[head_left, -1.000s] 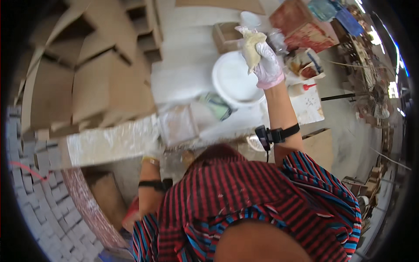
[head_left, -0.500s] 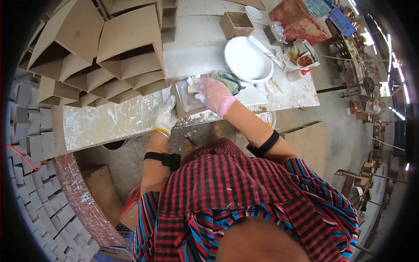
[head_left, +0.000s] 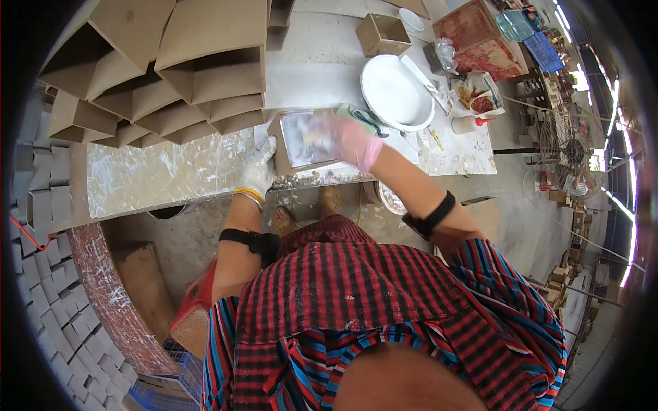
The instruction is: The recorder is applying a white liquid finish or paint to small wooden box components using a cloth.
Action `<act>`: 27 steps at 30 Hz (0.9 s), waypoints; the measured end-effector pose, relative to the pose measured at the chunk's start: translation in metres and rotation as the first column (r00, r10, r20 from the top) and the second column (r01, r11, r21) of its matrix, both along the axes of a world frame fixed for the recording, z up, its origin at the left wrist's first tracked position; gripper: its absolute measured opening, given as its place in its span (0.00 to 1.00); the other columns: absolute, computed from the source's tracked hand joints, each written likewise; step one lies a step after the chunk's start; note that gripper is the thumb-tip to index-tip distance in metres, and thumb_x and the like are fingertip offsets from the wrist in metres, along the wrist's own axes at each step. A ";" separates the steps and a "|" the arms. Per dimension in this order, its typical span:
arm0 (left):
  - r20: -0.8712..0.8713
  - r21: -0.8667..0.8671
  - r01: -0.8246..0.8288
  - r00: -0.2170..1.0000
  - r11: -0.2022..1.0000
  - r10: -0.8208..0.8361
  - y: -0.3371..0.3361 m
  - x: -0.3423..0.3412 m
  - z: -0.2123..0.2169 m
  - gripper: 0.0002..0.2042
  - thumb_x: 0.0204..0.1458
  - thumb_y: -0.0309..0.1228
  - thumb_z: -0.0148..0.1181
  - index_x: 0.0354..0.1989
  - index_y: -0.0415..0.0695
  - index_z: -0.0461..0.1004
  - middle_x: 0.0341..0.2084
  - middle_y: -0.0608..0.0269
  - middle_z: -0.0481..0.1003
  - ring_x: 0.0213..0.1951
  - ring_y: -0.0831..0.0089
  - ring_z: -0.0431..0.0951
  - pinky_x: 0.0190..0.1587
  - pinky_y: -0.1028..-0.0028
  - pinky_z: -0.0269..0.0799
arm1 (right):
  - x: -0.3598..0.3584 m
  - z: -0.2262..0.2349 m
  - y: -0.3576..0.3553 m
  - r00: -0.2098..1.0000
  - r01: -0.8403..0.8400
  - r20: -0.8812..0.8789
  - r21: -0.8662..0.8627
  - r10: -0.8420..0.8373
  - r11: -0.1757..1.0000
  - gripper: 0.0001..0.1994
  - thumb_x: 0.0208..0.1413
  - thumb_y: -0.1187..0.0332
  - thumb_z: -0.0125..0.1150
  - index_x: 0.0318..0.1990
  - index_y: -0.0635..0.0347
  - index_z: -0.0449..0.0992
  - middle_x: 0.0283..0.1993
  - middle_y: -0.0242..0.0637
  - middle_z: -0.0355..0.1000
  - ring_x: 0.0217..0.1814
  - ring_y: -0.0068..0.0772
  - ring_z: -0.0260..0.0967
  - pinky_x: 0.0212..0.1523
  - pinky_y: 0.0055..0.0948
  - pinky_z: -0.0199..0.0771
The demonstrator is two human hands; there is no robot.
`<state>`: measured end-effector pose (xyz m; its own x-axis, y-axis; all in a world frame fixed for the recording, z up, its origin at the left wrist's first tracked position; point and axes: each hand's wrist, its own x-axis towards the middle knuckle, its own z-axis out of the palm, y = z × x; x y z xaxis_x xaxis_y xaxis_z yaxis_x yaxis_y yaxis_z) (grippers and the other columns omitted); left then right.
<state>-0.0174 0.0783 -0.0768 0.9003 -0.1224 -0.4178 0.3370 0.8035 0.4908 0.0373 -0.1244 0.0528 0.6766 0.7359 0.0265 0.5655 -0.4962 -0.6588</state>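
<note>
A shallow brown fiberboard box (head_left: pixel 279 164) with a pale, shiny inside lies on the work table near its front edge. My left hand (head_left: pixel 258 170), in a white glove, grips the box's left side with its fingers closed against the wall. Over the right part of the box is my right hand (head_left: pixel 356 142), in a pink glove; motion smears its fingers, and a whitish blur at their tips cannot be made out. Just beyond that hand lies a crumpled green cloth (head_left: pixel 367 119). A round white basin (head_left: pixel 406 116) of white liquid stands behind it.
Stacked open brown boxes (head_left: pixel 212 68) crowd the table's left. A white flat tool (head_left: pixel 419 74) rests across the basin's rim. Farther right are a red-capped bottle (head_left: pixel 469 124), a small box (head_left: pixel 382 35) and a red-stained crate (head_left: pixel 476 34). A fan (head_left: pixel 567 147) stands beyond the table.
My right hand has moved slightly right over the box and is now blurred, leaving more of the box's inside in sight. My left hand stays at the box's left side.
</note>
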 end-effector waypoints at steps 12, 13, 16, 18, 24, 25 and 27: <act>-0.016 0.011 -0.030 0.999 1.000 0.030 0.002 -0.002 -0.008 0.16 0.56 0.31 0.54 0.52 0.41 0.66 0.45 0.62 0.71 0.46 0.68 0.71 0.50 0.67 0.69 | 0.016 -0.003 0.009 0.995 -0.085 -0.056 0.011 0.086 0.996 0.22 0.46 0.80 0.54 0.51 0.51 0.71 0.51 0.40 0.67 0.54 0.41 0.65 0.56 0.34 0.64; -0.014 0.013 -0.008 1.000 1.000 0.008 0.001 0.002 -0.006 0.16 0.56 0.31 0.54 0.52 0.41 0.66 0.44 0.62 0.71 0.46 0.68 0.71 0.50 0.67 0.69 | 0.025 -0.007 0.015 0.995 0.055 -0.083 0.093 -0.047 0.994 0.20 0.47 0.78 0.54 0.50 0.52 0.71 0.49 0.40 0.68 0.52 0.42 0.66 0.54 0.34 0.66; -0.002 0.022 0.017 1.000 1.000 -0.017 0.001 0.004 -0.003 0.16 0.56 0.30 0.53 0.52 0.41 0.66 0.43 0.63 0.72 0.45 0.69 0.72 0.49 0.68 0.70 | 0.023 0.017 0.044 0.967 0.234 0.114 -0.049 -0.227 0.971 0.15 0.52 0.73 0.55 0.48 0.55 0.70 0.43 0.42 0.68 0.45 0.45 0.69 0.48 0.34 0.69; 0.019 0.024 -0.004 1.000 1.000 0.003 0.005 -0.003 -0.004 0.15 0.56 0.30 0.53 0.52 0.41 0.65 0.42 0.63 0.72 0.44 0.69 0.72 0.48 0.69 0.71 | 0.012 0.025 0.064 0.974 0.203 -0.084 -0.072 -0.209 0.976 0.15 0.53 0.71 0.55 0.49 0.55 0.70 0.43 0.43 0.68 0.45 0.46 0.68 0.48 0.33 0.69; -0.028 0.009 0.012 1.000 1.000 -0.012 0.006 0.005 -0.038 0.15 0.55 0.29 0.53 0.51 0.42 0.66 0.42 0.62 0.72 0.43 0.69 0.73 0.48 0.69 0.71 | -0.020 0.009 0.032 0.971 -0.210 0.049 -0.290 0.234 0.934 0.23 0.49 0.76 0.54 0.55 0.47 0.67 0.49 0.44 0.67 0.54 0.47 0.63 0.55 0.38 0.65; -0.046 0.013 -0.008 0.999 1.000 0.009 0.005 0.005 -0.043 0.15 0.54 0.28 0.55 0.51 0.42 0.67 0.42 0.64 0.72 0.43 0.70 0.72 0.48 0.71 0.70 | -0.020 0.013 0.028 0.961 -0.251 0.030 -0.324 0.275 0.912 0.24 0.48 0.77 0.54 0.55 0.48 0.68 0.50 0.44 0.67 0.55 0.46 0.63 0.56 0.38 0.64; -0.090 0.028 -0.051 0.995 0.998 0.053 0.002 0.001 -0.024 0.16 0.52 0.27 0.58 0.49 0.41 0.69 0.41 0.67 0.72 0.42 0.74 0.71 0.48 0.73 0.68 | -0.009 0.038 0.034 0.944 -0.328 -0.091 -0.365 0.317 0.872 0.24 0.46 0.80 0.55 0.53 0.49 0.70 0.52 0.43 0.67 0.58 0.43 0.62 0.60 0.37 0.61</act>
<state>-0.0164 0.0800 -0.1013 0.8634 -0.0647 -0.5003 0.3392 0.8085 0.4809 0.0285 -0.0900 0.0909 0.3968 0.8655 -0.3056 0.7202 -0.5000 -0.4810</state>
